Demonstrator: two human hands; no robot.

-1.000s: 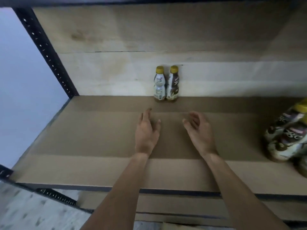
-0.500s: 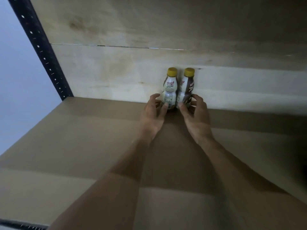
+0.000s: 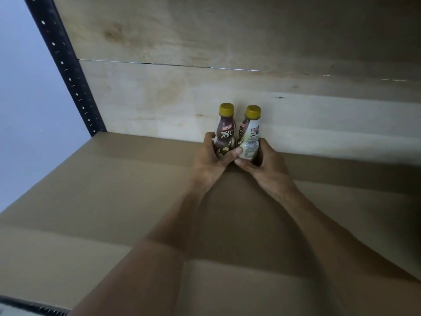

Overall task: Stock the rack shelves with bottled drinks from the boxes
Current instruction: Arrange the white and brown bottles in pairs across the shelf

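Both stand side by side at the back of the shelf (image 3: pixel 114 190) — the left hand (image 3: pixel 210 159) has its grip curled round the brown bottle (image 3: pixel 225 131), the right hand (image 3: pixel 266 165) round the white bottle (image 3: pixel 251 135). Probably light, stiff plastic with slick labels — best held at the waist.

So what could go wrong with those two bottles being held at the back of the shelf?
The left hand grips the brown bottle and the right hand the white bottle low down; these narrow bottles could tip on release.
They stand close together, so one falling would likely knock the other.
Both arms reach deep over the shelf; withdrawing might brush them.
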